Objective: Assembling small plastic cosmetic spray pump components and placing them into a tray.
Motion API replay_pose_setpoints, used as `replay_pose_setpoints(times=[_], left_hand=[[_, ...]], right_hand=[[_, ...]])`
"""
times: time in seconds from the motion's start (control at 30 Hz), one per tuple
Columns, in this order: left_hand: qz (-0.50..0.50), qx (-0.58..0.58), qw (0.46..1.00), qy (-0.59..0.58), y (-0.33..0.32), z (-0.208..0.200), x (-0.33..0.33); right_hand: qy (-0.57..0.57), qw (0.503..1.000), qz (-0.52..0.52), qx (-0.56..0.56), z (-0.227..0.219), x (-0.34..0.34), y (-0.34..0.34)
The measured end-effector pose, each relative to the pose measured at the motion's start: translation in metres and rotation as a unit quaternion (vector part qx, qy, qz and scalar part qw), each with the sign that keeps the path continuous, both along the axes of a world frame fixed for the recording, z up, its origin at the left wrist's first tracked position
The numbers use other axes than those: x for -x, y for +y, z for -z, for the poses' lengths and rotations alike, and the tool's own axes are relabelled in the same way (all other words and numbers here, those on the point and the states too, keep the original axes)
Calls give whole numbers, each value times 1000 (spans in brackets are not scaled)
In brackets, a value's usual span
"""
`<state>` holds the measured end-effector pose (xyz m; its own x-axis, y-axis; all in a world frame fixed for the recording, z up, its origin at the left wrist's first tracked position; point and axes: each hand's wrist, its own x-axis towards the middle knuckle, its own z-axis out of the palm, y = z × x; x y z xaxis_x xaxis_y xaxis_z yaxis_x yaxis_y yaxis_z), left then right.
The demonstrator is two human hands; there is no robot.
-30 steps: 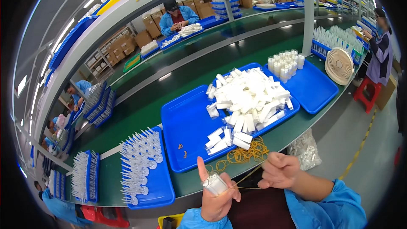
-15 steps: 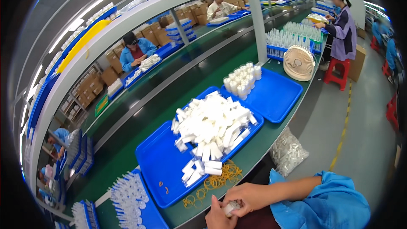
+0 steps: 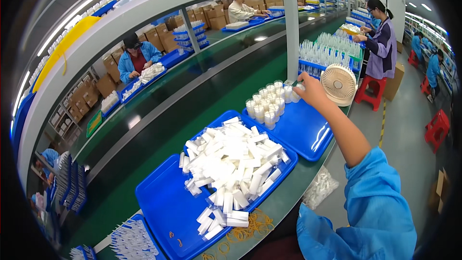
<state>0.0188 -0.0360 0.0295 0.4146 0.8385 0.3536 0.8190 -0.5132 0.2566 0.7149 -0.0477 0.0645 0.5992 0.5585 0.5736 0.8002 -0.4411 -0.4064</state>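
My right hand [image 3: 313, 91] reaches out over the far right blue tray [image 3: 308, 132]. Its fingers are closed on a small white bundle with a clear plastic end [image 3: 299, 87], at the edge of a cluster of upright bundles of the same kind [image 3: 265, 105]. My left hand is out of view. In the middle, a large heap of white pieces in clear wrapping [image 3: 231, 159] covers one tray and spills onto the left blue tray [image 3: 159, 195]. Loose yellow rubber bands [image 3: 250, 227] lie along the near table edge.
A beige fan [image 3: 338, 84] stands right beside my right hand. Behind it are racks of clear tubes [image 3: 325, 54] and a grey post [image 3: 290, 29]. More clear tubes [image 3: 132, 240] fill a tray at lower left. A plastic bag [image 3: 321, 187] lies below the table; co-workers sit farther off.
Both hands were together around a small bundle at the near table edge. My right hand has since moved up and right to the standing bundles, and my left hand has left the view.
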Motion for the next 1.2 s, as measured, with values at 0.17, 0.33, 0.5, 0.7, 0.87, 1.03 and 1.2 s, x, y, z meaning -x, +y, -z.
replay_pose_setpoints(times=[0.17, 0.33, 0.5, 0.7, 0.87, 1.03, 1.2], left_hand=[[-25, -1, 996, 89, 30, 12, 13], [-1, -18, 989, 147, 53, 7, 6], [-15, -74, 971, 227, 80, 30, 16], [-69, -54, 978, 188, 83, 36, 19], [-63, -111, 987, 99, 67, 4, 1], [-88, -86, 990, -70, 22, -26, -32], [-22, 114, 879, -463, -32, -5, -79]], right_hand=[[39, 998, -10, 47, 44, -31, 42], [59, 998, -15, 30, 66, -32, 51], [-97, 992, -64, 43, 15, 47, 39], [-86, 877, -460, 110, -27, 200, 68], [-222, 820, -452, 272, -14, 262, 91], [-238, 820, -420, 308, -1, 285, 113], [-28, 835, -523, 171, -10, 299, 89]])
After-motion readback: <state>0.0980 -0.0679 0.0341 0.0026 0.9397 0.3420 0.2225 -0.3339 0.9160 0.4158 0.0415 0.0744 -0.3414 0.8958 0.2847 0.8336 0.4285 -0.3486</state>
